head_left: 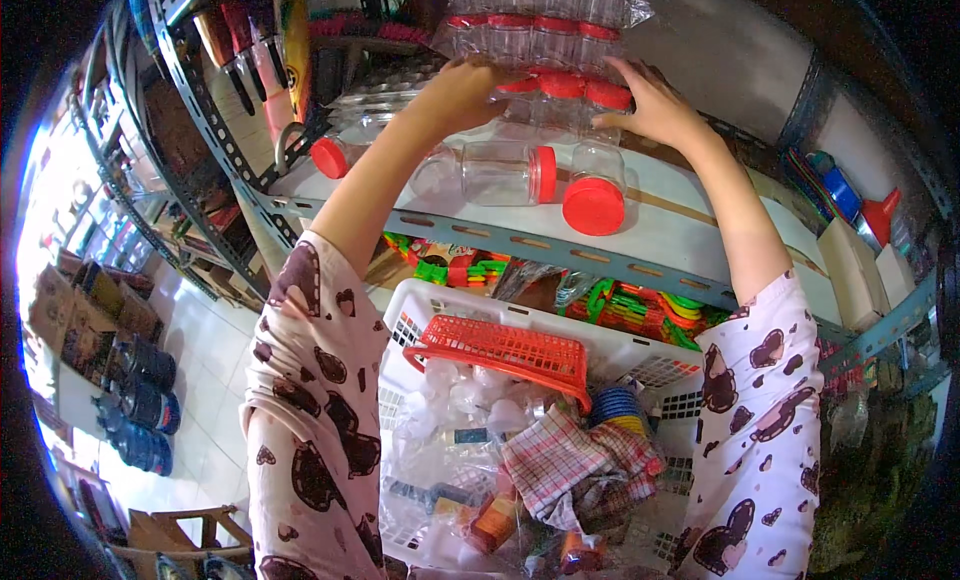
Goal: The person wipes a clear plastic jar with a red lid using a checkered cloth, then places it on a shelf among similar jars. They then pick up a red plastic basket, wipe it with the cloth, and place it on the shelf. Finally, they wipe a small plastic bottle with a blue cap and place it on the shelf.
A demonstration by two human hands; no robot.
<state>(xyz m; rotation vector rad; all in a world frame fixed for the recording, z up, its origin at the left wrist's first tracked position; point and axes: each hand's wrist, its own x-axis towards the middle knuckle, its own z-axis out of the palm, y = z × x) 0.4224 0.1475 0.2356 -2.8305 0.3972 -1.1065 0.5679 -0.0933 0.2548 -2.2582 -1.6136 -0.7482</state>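
Both my hands reach over a metal shelf to clear plastic jars with red lids. My left hand [474, 96] is at the left side of a row of upright jars [562, 104], its fingertips partly hidden. My right hand [654, 106] is at the row's right end, thumb and fingers spread beside a red lid [607, 95]; contact is unclear. In front, one jar [499, 173] lies on its side with its lid to the right. Another jar [595, 194] lies with its lid towards me. A third red-lidded jar [330, 157] lies left, partly behind my left forearm.
Plastic-wrapped jars [532, 36] are stacked behind. Below the shelf edge [540, 242] stands a white basket [450, 295] holding a red basket [502, 347], a checked cloth [559, 460] and plastic-wrapped items. Cardboard [847, 272] is at right; water jugs [139, 407] stand left.
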